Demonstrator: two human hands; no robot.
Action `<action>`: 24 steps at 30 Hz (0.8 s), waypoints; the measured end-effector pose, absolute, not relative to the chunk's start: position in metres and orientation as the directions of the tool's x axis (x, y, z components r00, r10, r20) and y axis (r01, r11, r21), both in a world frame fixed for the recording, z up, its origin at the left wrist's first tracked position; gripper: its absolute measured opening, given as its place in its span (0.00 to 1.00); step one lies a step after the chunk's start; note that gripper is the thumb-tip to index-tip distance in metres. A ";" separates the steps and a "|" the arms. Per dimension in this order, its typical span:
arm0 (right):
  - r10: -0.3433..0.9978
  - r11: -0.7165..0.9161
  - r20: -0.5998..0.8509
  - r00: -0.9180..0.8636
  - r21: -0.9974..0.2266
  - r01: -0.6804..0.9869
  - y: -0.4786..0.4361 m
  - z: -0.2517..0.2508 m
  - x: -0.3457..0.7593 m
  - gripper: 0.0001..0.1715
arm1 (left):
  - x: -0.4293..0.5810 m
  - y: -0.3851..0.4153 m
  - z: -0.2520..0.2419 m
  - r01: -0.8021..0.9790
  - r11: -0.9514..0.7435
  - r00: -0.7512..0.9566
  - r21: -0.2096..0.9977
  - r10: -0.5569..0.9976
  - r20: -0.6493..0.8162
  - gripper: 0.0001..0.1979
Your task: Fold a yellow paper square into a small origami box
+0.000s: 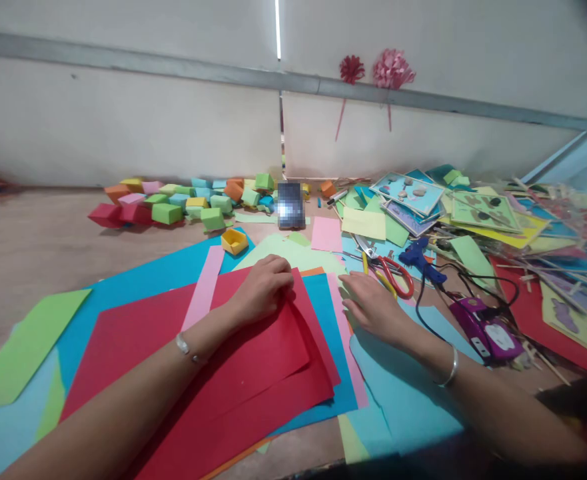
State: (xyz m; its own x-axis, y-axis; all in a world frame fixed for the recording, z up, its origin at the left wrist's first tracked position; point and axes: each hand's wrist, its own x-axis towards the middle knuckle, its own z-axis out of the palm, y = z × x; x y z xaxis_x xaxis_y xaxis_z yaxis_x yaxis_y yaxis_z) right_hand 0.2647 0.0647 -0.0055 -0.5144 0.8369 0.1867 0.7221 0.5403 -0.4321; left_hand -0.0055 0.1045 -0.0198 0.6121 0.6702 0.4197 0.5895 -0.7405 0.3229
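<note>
Red paper sheets [253,353] lie stacked over a blue sheet [318,293] in the middle. My left hand [268,283] is at the top edge of the red paper, its fingers curled down; what they hold, if anything, is hidden. To the right, my right hand [370,303] hovers or rests over light blue paper [408,400], fingers stretched out with nothing held. A pink strip [203,283] lies left of my left hand. Just past my right hand are red-handled scissors [398,275].
Small paper boxes [166,212] line the wall behind a yellow tray [234,240]. A phone [291,205] leans upright. A blue glue gun [420,259], purple box [486,330] with a cord, and picture cards [408,192] crowd the right.
</note>
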 end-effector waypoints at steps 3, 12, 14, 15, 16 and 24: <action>0.834 0.540 0.175 -0.523 -0.456 0.708 0.066 -0.009 0.264 0.25 | -0.009 0.104 -0.019 0.543 -0.753 0.579 0.372 0.657 0.483 0.13; 0.971 0.069 -0.016 -0.238 -0.936 0.345 0.067 -0.009 0.248 0.31 | -0.001 0.100 -0.017 0.430 -0.850 0.683 0.305 0.527 0.506 0.12; 0.963 -0.011 -0.077 -0.256 -0.968 0.252 0.067 -0.008 0.245 0.36 | 0.003 0.098 -0.021 0.476 -0.831 0.687 0.289 0.556 0.468 0.20; 0.954 -0.026 -0.082 -0.290 -0.981 0.191 0.066 -0.007 0.244 0.38 | 0.004 0.096 -0.022 0.511 -0.810 0.672 0.288 0.586 0.454 0.24; 0.944 -0.032 -0.073 -0.322 -0.991 0.129 0.065 -0.005 0.243 0.39 | 0.005 0.095 -0.024 0.541 -0.789 0.653 0.289 0.611 0.447 0.28; 0.933 -0.057 -0.030 -0.360 -0.996 -0.066 0.058 -0.001 0.239 0.46 | 0.004 0.088 -0.016 0.549 -0.688 0.550 0.474 0.725 0.415 0.36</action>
State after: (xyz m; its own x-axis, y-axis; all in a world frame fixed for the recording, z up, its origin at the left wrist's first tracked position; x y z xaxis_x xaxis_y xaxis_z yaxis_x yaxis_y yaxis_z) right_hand 0.2386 0.0578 -0.0013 -0.3598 0.9325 -0.0297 -0.0657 -0.0571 -0.9962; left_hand 0.0045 0.0884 -0.0163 0.5505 0.7246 0.4147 0.5489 -0.6884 0.4741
